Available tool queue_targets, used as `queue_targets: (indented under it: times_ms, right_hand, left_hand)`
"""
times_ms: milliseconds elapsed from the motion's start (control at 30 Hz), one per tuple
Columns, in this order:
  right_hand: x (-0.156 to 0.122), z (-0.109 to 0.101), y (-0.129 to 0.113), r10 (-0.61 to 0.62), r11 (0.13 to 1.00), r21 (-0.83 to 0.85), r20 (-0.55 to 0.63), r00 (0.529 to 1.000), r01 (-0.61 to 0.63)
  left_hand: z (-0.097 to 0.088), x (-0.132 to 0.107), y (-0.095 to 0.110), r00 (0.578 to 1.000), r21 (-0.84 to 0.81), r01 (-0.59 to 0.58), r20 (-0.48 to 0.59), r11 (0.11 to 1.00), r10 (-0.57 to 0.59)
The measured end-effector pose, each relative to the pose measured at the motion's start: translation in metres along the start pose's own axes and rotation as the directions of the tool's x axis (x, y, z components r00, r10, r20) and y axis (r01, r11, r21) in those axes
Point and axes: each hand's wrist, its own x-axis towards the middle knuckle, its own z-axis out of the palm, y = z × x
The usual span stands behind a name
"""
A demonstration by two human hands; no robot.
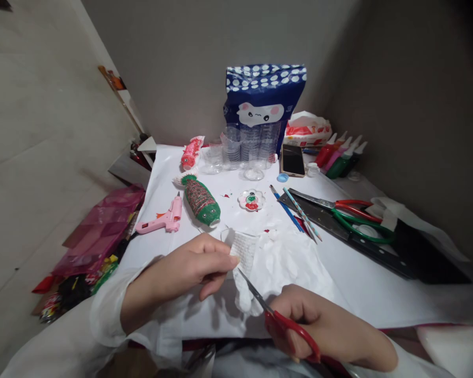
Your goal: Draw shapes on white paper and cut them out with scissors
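My left hand (pixel 203 262) pinches the edge of a white knit glove (pixel 245 249) between thumb and finger, near the table's front. The glove has a ribbed cuff, and a finger-like part hangs below. My right hand (pixel 299 320) is closed round the red handles of a pair of scissors (pixel 256 295). The blades point up and left, their tips at the glove just beside my left thumb. More white, crumpled material (pixel 295 262) lies right of the glove; I cannot tell whether it is joined to it.
Behind my hands lie a green fish (pixel 205 202), a pink glue gun (pixel 163 218) and a flower-shaped paint palette (pixel 256 193). Paintbrushes (pixel 286 207), a knife (pixel 370 247) and larger scissors (pixel 350 202) lie right. Plastic cups (pixel 250 144), a phone (pixel 292 160) and paint bottles (pixel 341 160) stand farther back.
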Motion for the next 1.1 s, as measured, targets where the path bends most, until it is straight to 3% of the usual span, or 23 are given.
queue_targets:
  times_ms: [733,1100]
  right_hand:
    - [-0.0016,-0.0038,-0.0007,0.081,0.992,-0.103,0.025,0.996,-0.078]
    - [-0.0018,-0.0022,0.0036,0.122,0.989,-0.079,0.011,0.992,-0.121]
  left_hand:
    - [-0.0010,0.0038,-0.0058,0.989,-0.115,0.070,0.139,0.991,-0.053]
    - [-0.0035,0.0080,-0.0054,0.954,-0.153,0.129,0.288,0.980,-0.081]
